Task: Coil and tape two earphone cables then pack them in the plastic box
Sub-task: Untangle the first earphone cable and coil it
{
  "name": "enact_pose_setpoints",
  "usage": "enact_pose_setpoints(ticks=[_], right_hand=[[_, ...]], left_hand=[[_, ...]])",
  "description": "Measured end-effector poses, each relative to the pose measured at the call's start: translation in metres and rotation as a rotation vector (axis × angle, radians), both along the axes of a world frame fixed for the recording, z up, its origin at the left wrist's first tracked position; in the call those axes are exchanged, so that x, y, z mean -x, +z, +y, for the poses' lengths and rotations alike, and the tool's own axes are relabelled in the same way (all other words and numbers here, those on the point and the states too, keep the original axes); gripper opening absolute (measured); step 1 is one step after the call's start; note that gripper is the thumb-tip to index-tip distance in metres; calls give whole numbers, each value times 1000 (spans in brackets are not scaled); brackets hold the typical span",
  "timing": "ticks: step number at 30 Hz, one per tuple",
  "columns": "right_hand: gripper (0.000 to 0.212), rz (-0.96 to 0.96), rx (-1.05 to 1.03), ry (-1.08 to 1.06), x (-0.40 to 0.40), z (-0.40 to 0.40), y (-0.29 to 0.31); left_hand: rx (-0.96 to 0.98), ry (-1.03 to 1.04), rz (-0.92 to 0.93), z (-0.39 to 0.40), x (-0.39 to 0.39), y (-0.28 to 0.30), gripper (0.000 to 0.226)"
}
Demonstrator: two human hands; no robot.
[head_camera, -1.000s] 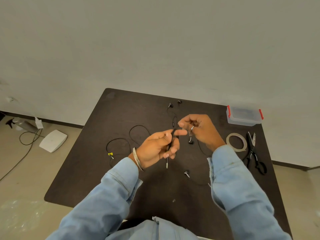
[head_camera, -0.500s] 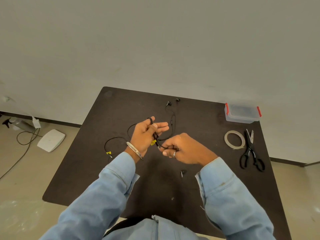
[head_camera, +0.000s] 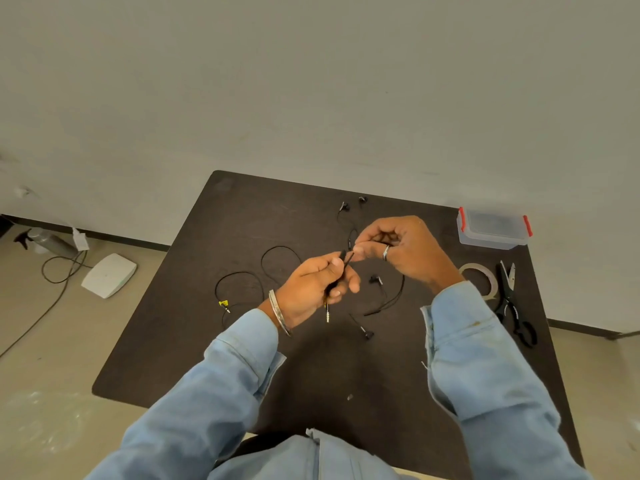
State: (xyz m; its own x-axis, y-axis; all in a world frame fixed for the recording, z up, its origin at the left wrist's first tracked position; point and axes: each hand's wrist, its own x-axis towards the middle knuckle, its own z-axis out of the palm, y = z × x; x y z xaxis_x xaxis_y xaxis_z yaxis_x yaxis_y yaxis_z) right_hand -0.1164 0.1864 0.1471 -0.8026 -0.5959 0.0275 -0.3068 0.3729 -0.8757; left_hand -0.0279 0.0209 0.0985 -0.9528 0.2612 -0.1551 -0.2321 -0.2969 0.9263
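Left hand (head_camera: 313, 289) gripping folded earphone cable (head_camera: 337, 271), plug down, long axis upright, right hand (head_camera: 398, 251) pinching its top

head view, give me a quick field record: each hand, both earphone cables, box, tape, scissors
left hand: grips folded black cable, plug hanging below
right hand: pinches the same cable near the left grip
held earphone cable: rest trails on table
second earphone cable: loose on table, yellow tag
plastic box: lid on, far right
tape roll: flat by scissors
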Motion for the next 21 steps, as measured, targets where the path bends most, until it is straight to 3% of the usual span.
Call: enact_pose_setpoints(ticks=[8, 15, 21], right_hand=[[16, -120, 181, -36, -6, 5, -2], [8, -242, 116, -218, -5, -5, -24], [21, -486, 80, 11, -42, -24, -48]], left_hand=[[156, -62, -28, -7, 2, 2, 40], [-269, 75, -43, -6, 5, 7, 46], [-309, 332, -67, -16, 10, 6, 33]])
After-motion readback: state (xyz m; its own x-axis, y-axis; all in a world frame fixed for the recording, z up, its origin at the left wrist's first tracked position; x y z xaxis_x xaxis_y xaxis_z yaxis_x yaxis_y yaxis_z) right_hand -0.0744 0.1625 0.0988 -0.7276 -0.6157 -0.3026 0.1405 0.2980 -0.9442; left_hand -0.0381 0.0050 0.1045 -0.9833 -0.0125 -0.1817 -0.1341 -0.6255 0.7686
